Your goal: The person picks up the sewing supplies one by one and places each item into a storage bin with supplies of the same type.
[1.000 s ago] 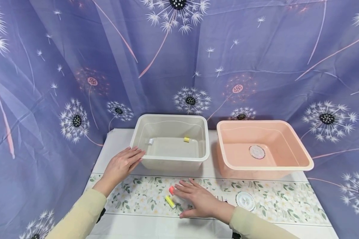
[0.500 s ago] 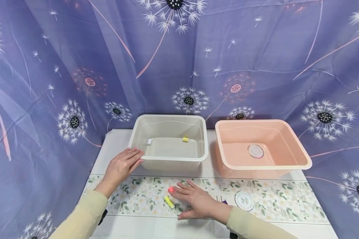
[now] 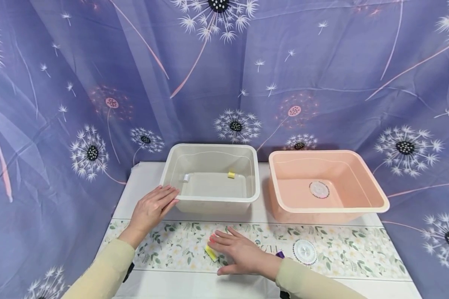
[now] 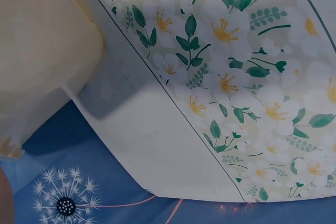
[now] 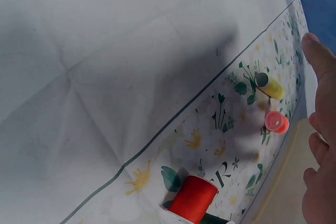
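My left hand (image 3: pixel 152 208) rests with straight fingers on the front left rim of the grey bin (image 3: pixel 215 199). Inside that bin lie a white spool (image 3: pixel 186 178) and a yellow spool (image 3: pixel 231 175). Fingers spread, my right hand (image 3: pixel 239 252) hovers over the floral tablecloth and holds nothing. Close by its fingertips are a neon yellow thread spool (image 3: pixel 210 253) and a pink-red spool (image 3: pixel 212 238), partly covered in the head view. A purple spool (image 3: pixel 280 254) shows beside the right wrist. Beneath this hand, the right wrist view shows a red thread spool (image 5: pixel 193 200) and a dark green one (image 5: pixel 216 219).
A pink bin (image 3: pixel 329 210) stands to the right of the grey one, with a round pin wheel (image 3: pixel 319 189) inside. Another pin wheel (image 3: pixel 304 252) lies on the floral strip right of my right hand. A purple dandelion curtain (image 3: pixel 194 112) hangs behind the table.
My right hand has moved slightly left over the spools, covering more of the pink-red one and uncovering the purple one. The left hand stays at the grey bin's rim.
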Demonstrator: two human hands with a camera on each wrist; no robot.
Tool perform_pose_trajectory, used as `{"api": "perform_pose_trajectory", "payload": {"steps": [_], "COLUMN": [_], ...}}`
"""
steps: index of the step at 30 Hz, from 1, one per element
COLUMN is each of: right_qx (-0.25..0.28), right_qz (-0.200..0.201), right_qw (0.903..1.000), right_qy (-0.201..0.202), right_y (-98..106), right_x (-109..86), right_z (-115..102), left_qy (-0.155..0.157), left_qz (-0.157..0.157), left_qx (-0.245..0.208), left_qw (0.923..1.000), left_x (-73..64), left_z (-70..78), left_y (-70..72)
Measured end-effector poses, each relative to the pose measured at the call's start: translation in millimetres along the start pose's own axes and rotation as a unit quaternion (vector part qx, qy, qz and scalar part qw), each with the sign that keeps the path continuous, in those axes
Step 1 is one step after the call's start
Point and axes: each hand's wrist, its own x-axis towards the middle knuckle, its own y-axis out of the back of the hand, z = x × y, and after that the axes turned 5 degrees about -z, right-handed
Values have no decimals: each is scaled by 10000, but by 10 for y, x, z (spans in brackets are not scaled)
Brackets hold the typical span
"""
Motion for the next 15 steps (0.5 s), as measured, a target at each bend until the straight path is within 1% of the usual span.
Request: {"api": "perform_pose_trajectory", "payload": {"steps": [9,15], "right_qx": [-462,-618], "right_qz": [11,-56], "right_qw": [9988,9978], "right_qy": [182,222], "right_y": [-36,-80], "right_x": [77,115], "right_z": [18,58], "left_qy": [-5,5], "left_qz": [33,45], "left_qx": [37,55], "left_qw": [10000,10000], "left_x": [-4,-14], "left_z": [3,-8], "left_y": [-8,-20]}}
